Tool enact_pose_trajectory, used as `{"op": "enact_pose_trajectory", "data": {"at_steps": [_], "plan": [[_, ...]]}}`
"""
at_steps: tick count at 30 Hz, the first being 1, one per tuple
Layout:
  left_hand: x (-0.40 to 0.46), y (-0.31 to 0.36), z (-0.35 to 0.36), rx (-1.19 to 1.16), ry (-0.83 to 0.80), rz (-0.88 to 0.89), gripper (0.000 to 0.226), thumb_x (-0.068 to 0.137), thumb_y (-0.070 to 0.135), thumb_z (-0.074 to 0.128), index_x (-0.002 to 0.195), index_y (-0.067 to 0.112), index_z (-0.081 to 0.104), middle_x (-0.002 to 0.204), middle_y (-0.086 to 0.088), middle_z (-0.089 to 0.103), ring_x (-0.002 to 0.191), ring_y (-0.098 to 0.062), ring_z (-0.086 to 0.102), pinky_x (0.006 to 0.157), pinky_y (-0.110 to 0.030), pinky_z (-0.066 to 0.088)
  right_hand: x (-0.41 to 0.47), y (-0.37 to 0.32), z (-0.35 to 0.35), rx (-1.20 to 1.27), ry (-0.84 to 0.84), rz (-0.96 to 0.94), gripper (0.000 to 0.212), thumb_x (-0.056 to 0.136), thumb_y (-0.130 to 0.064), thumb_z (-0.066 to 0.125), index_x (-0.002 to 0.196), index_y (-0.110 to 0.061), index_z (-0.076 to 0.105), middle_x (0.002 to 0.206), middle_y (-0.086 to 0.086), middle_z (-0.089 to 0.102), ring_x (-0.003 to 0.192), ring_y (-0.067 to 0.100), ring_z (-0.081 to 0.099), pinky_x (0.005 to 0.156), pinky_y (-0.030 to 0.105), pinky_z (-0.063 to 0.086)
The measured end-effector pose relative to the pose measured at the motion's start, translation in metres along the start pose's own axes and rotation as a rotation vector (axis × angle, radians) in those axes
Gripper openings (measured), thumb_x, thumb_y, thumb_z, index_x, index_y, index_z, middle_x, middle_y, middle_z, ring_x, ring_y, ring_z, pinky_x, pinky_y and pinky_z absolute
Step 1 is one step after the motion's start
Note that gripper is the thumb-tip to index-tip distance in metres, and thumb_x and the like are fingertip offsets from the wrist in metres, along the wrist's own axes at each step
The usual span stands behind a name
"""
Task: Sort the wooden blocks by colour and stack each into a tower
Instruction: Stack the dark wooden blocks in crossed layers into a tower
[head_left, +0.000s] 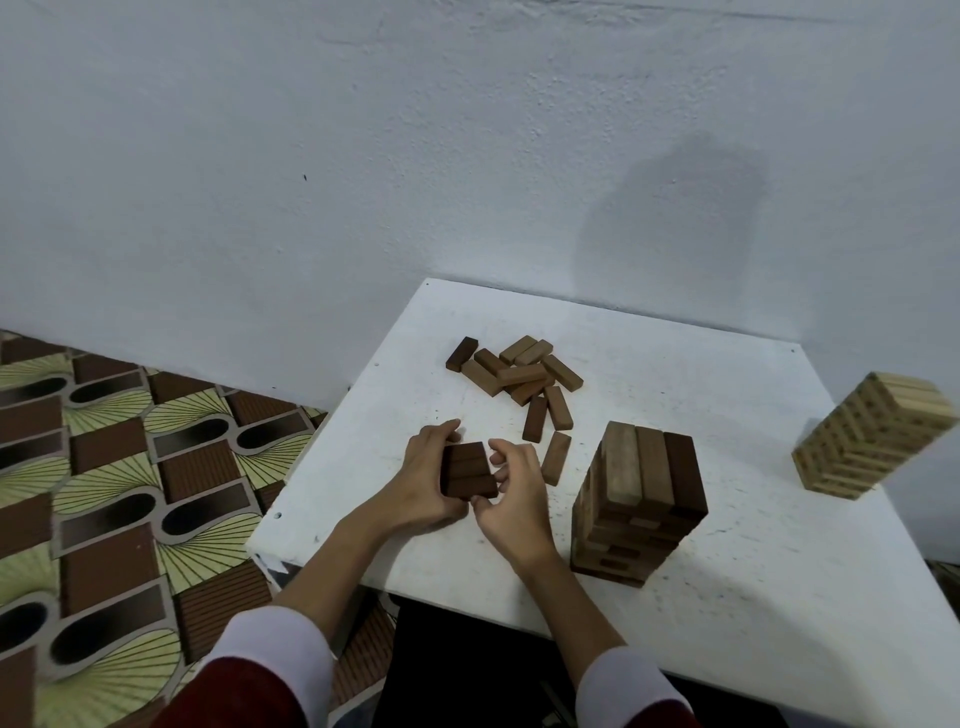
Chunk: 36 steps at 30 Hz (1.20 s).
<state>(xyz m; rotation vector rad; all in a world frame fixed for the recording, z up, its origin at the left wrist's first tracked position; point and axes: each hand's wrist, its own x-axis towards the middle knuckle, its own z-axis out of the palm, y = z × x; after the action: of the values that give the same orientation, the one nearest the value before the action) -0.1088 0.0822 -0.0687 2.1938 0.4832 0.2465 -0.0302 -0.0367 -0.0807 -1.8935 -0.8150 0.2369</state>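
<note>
my left hand (426, 475) and right hand (511, 486) reach over the near bench (779, 597), fingers (497, 458) curled, pinching three dark blocks (467, 470) between them.

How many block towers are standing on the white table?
2. A brown tower stands near the middle of the table, just right of the person's hands. A pale tower stands at the right edge. Nothing appears to hide a third.
</note>
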Motion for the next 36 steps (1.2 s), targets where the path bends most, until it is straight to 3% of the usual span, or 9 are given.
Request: {"op": "enact_pose_trajectory", "data": {"at_steps": [10, 14, 18, 22, 27, 30, 33, 34, 36], "plan": [[-0.001, 0.001, -0.004, -0.027, 0.008, -0.024, 0.095, 0.058, 0.026, 0.068, 0.142, 0.017, 0.025, 0.122, 0.004, 0.038, 0.115, -0.009, 0.034, 0.084, 0.001, 0.030, -0.001, -0.002, -0.001, 0.023, -0.006, 0.000, 0.058, 0.067, 0.012, 0.065, 0.121, -0.005, 0.052, 0.105, 0.003, 0.046, 0.086, 0.002, 0.047, 0.073, 0.005, 0.041], [-0.001, 0.000, -0.006, -0.037, 0.038, -0.033, 0.093, 0.062, 0.011, 0.077, 0.141, 0.019, 0.029, 0.118, 0.007, 0.042, 0.115, -0.010, 0.038, 0.082, 0.000, 0.031, 0.000, -0.004, -0.002, 0.020, -0.017, 0.002, 0.057, 0.068, 0.010, 0.066, 0.121, -0.008, 0.053, 0.104, 0.001, 0.047, 0.088, 0.001, 0.048, 0.075, 0.004, 0.041], [-0.002, 0.003, -0.012, -0.043, 0.054, -0.053, 0.098, 0.054, 0.025, 0.077, 0.140, 0.023, 0.030, 0.117, 0.006, 0.047, 0.113, -0.012, 0.045, 0.088, -0.014, 0.038, -0.002, -0.011, -0.003, 0.051, -0.021, 0.011, 0.057, 0.071, 0.009, 0.066, 0.122, -0.011, 0.052, 0.108, 0.002, 0.048, 0.093, 0.000, 0.050, 0.080, 0.005, 0.043], [-0.005, 0.024, -0.029, -0.094, 0.089, -0.034, 0.091, 0.052, 0.030, 0.073, 0.134, 0.023, 0.034, 0.109, 0.007, 0.051, 0.101, 0.001, 0.051, 0.079, -0.003, 0.037, -0.002, -0.037, -0.010, 0.082, -0.030, -0.035, 0.053, 0.076, 0.013, 0.057, 0.124, -0.008, 0.049, 0.113, 0.001, 0.041, 0.099, -0.002, 0.046, 0.086, 0.004, 0.039], [-0.007, 0.057, -0.054, -0.147, 0.147, 0.063, 0.085, 0.064, -0.002, 0.077, 0.134, 0.021, 0.035, 0.112, 0.001, 0.055, 0.092, 0.014, 0.051, 0.074, -0.003, 0.042, 0.007, -0.079, -0.036, -0.066, -0.083, -0.134, 0.052, 0.082, 0.008, 0.054, 0.130, -0.009, 0.045, 0.126, 0.001, 0.035, 0.122, 0.019, 0.038, 0.098, 0.018, 0.036], [-0.008, 0.084, -0.059, -0.159, 0.156, 0.148, 0.084, 0.065, -0.003, 0.078, 0.129, 0.033, 0.035, 0.113, 0.006, 0.056, 0.097, 0.007, 0.052, 0.082, -0.008, 0.045, 0.010, -0.101, -0.066, -0.170, -0.075, -0.187, 0.058, 0.078, 0.008, 0.056, 0.132, -0.010, 0.045, 0.132, 0.008, 0.036, 0.126, 0.021, 0.032, 0.099, 0.019, 0.031], [-0.005, 0.115, -0.055, -0.170, 0.144, 0.216, 0.089, 0.064, -0.001, 0.080, 0.135, 0.026, 0.034, 0.115, 0.004, 0.055, 0.099, 0.003, 0.053, 0.087, -0.012, 0.045, 0.010, -0.115, -0.104, -0.204, -0.085, -0.187, 0.061, 0.075, 0.006, 0.062, 0.131, -0.013, 0.045, 0.130, 0.008, 0.038, 0.123, 0.025, 0.038, 0.100, 0.031, 0.039], [-0.005, 0.126, -0.053, -0.172, 0.136, 0.241, 0.090, 0.064, -0.002, 0.080, 0.136, 0.024, 0.033, 0.115, 0.004, 0.055, 0.098, 0.003, 0.054, 0.085, -0.010, 0.045, 0.009, -0.117, -0.118, -0.204, -0.086, -0.177, 0.064, 0.075, 0.005, 0.063, 0.133, -0.014, 0.044, 0.130, 0.007, 0.038, 0.120, 0.024, 0.042, 0.097, 0.030, 0.041], [-0.003, 0.147, -0.047, -0.179, 0.105, 0.283, 0.091, 0.064, -0.002, 0.080, 0.137, 0.022, 0.032, 0.114, 0.005, 0.054, 0.095, 0.006, 0.055, 0.079, -0.007, 0.045, 0.002, -0.122, -0.147, -0.190, -0.096, -0.160, 0.069, 0.077, 0.002, 0.066, 0.138, -0.016, 0.039, 0.131, 0.002, 0.039, 0.108, 0.015, 0.049, 0.086, 0.013, 0.042]]}}
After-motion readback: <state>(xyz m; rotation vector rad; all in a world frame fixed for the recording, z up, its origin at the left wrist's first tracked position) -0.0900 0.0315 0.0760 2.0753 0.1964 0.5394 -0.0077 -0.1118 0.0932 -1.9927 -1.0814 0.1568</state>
